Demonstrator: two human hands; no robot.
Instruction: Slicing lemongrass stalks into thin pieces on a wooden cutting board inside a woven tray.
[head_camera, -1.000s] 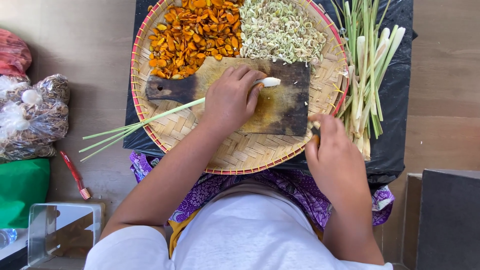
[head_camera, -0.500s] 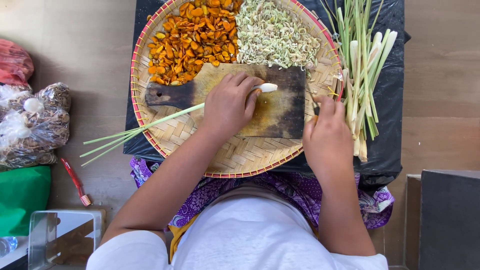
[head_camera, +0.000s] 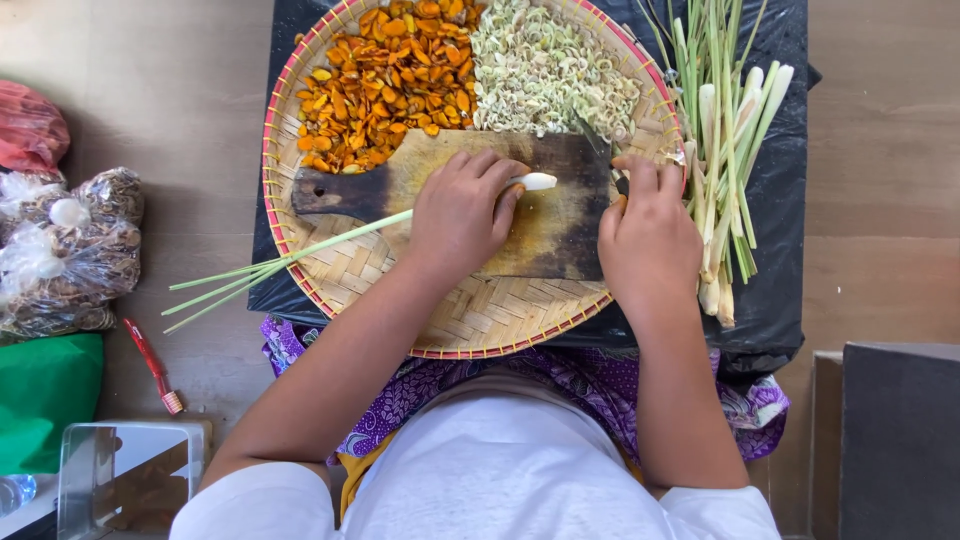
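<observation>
Since the earlier frame the right hand (head_camera: 648, 235) has come up from the lower rim of the woven tray (head_camera: 480, 325) and is now resting at the right end of the dark wooden cutting board (head_camera: 560, 225), just beside the lemongrass bundle (head_camera: 725, 150). At the far left of the frame, bags of dried goods (head_camera: 65, 255) and a red bag (head_camera: 28, 128) are lying on the wooden floor, out of the working area, with a small red-handled tool (head_camera: 152, 365) below them. Moving right, the green tops of one lemongrass stalk (head_camera: 290, 262) are trailing off the tray's left rim, since the stalk is longer than the board. The left hand (head_camera: 458, 215) is pressing that stalk flat, its grip curled narrow over it, leaving the white base poking out toward the right where a blade can reach it. Above, sliced orange turmeric (head_camera: 385, 75) and pale chopped lemongrass (head_camera: 545, 70) are sitting in separate heaps, keeping cut pieces sorted. The right hand's grip is folded around something thin near the board's edge, likely a knife, though I cannot tell for sure.
</observation>
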